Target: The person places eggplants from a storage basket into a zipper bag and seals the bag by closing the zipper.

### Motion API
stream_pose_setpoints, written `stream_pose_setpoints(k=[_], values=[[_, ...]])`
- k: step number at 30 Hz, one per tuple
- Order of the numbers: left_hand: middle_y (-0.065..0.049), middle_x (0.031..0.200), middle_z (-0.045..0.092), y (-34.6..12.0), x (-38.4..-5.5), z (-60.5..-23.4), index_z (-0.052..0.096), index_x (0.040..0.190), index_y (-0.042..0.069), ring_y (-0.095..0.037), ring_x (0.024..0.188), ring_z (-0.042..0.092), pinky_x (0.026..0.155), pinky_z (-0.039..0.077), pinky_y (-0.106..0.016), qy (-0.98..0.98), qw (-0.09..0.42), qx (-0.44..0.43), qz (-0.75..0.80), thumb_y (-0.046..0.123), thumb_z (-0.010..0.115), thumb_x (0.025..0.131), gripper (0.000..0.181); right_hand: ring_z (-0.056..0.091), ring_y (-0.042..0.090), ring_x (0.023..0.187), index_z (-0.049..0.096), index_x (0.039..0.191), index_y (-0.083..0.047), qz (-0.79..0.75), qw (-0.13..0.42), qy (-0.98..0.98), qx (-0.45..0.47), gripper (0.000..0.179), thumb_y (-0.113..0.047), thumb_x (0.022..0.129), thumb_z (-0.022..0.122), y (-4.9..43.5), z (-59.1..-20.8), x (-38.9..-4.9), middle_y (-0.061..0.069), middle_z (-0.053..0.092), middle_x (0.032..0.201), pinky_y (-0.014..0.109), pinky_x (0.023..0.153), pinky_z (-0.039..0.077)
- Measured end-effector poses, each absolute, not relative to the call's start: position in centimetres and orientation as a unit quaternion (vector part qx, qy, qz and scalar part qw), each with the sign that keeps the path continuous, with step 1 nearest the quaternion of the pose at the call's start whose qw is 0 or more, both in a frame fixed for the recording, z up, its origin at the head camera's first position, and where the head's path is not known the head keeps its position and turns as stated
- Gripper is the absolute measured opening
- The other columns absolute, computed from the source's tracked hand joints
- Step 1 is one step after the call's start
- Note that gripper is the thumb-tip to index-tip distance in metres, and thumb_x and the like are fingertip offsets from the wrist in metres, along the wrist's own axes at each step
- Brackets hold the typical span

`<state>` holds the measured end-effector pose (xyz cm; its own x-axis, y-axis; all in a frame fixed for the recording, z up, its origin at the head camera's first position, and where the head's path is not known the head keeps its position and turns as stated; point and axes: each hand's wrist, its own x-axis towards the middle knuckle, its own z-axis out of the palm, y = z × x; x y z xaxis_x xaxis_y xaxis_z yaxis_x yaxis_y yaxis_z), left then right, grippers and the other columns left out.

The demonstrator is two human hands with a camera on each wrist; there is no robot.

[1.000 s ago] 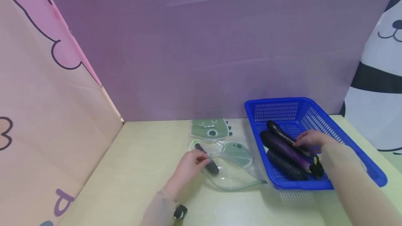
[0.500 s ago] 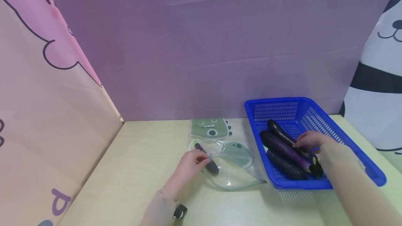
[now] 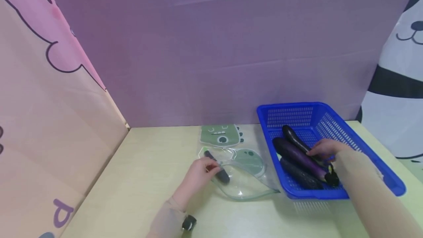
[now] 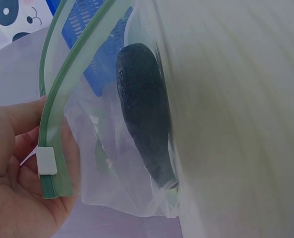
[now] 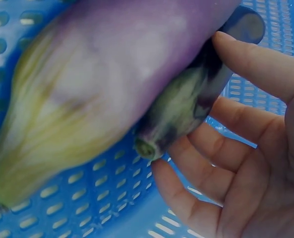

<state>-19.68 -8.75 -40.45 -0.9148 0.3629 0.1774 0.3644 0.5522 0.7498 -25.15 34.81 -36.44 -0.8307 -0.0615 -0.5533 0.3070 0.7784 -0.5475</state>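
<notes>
My left hand [image 3: 201, 172] pinches the green zip edge of a clear zip bag [image 3: 242, 195] near its white slider [image 4: 46, 161]. The bag's mouth gapes, and a dark, bumpy cucumber-like vegetable [image 4: 144, 114] lies inside. In the blue basket, my right hand [image 3: 327, 148] holds a slim dark eggplant [image 3: 294, 137], thumb on one side and fingers curled under it near the stem end. The right wrist view shows its cut stem [image 5: 147, 148] beside a larger purple eggplant [image 5: 122, 64]. In front of these lies another dark, long vegetable [image 3: 300, 173].
The blue basket [image 3: 373, 173] stands at the right of the pale wooden table [image 3: 145, 179]. Green cartoon figures [image 3: 221, 136] show on and behind the bag. A purple cloth wall [image 3: 214, 54] closes off the back, with printed panels at both sides.
My right hand has shifted slightly left, and the slim eggplant's far tip has moved a little away. My left hand and the bag stay almost still.
</notes>
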Motion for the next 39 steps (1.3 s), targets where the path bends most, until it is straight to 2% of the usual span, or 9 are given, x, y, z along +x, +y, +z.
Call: stream_pose_setpoints(k=[11,20,29,35,39], values=[[-0.004,0.087,0.065,-8.75,-19.83,-40.53,0.070,0.094,0.005,-0.009,0.074,0.057,0.061,0.049,-0.017,-0.882,0.001,-0.204,-0.424,0.011,0.067,0.086,0.010,0.062,0.028,0.094,0.055,0.116,0.013,-0.313,0.286,0.905,0.048,0.052,-0.029,0.087,0.062,35.01,-36.67,-25.05,0.027,0.062,0.109,0.043,0.076,0.049],[-0.003,0.087,0.066,-8.70,-19.88,-40.52,0.070,0.094,0.005,-0.009,0.074,0.057,0.062,0.049,-0.017,-0.885,0.005,-0.207,-0.417,0.012,0.066,0.086,0.011,0.059,0.040,0.100,0.044,0.121,0.020,-0.306,0.292,0.905,0.056,0.063,-0.030,0.086,0.062,35.00,-36.58,-25.17,0.034,0.056,0.113,0.052,0.081,0.049],[-0.003,0.087,0.065,-8.76,-19.92,-40.57,0.070,0.093,0.006,-0.009,0.074,0.057,0.062,0.049,-0.017,-0.883,0.005,-0.207,-0.421,0.011,0.067,0.086,0.010,0.054,0.048,0.107,0.037,0.124,0.023,-0.322,0.290,0.899,0.069,0.069,-0.029,0.086,0.063,34.86,-36.08,-25.00,0.038,0.051,0.118,0.055,0.085,0.048],[-0.003,0.087,0.065,-8.76,-19.89,-40.52,0.070,0.093,0.006,-0.009,0.074,0.056,0.062,0.049,-0.017,-0.883,0.005,-0.208,-0.421,0.011,0.066,0.086,0.010,0.043,0.053,0.120,0.025,0.128,0.026,-0.385,0.299,0.868,0.089,0.074,-0.021,0.086,0.064,34.77,-36.44,-25.04,0.043,0.039,0.127,0.056,0.095,0.045],[-0.003,0.087,0.065,-8.76,-19.84,-40.44,0.070,0.093,0.006,-0.009,0.074,0.056,0.062,0.049,-0.017,-0.884,0.005,-0.208,-0.419,0.011,0.066,0.086,0.010,0.031,0.056,0.127,0.017,0.132,0.027,-0.405,0.317,0.851,0.106,0.082,-0.022,0.087,0.065,34.66,-36.57,-25.19,0.044,0.028,0.136,0.057,0.101,0.039]])
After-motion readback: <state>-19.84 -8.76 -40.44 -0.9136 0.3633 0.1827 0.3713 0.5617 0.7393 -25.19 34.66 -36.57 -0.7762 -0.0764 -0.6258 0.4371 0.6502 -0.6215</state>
